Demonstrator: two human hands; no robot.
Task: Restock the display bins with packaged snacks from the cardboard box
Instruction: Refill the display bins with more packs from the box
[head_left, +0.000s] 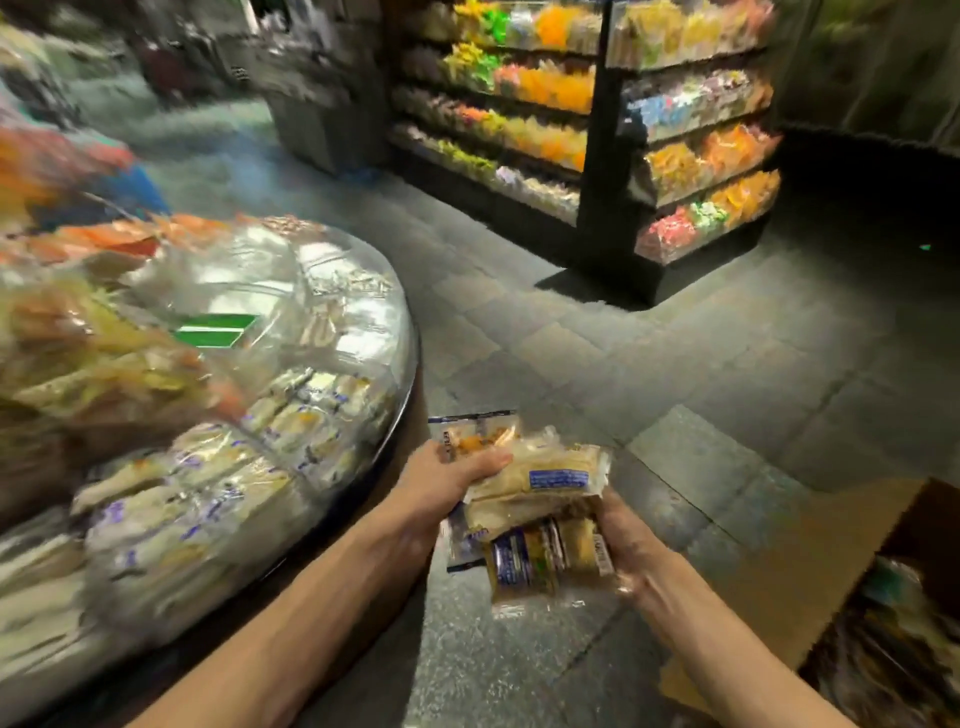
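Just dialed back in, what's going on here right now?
A person holds a stack of snack packets in both hands: the left hand grips it from the left with the thumb on top, and the right hand holds the right side. The open box sits at lower right. The round bin, which holds similar packets, is on the left. The stack is over the floor between them, not yet in the bin.

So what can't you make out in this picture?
Head view:
Print on the snack packets held by left hand and right hand: too small and blurred to read.
The cardboard box: cut off by right and bottom edges, contents dim.
The display bin at left: smeared by motion blur and glare.
Right hand's fingers: mostly hidden under the packets.
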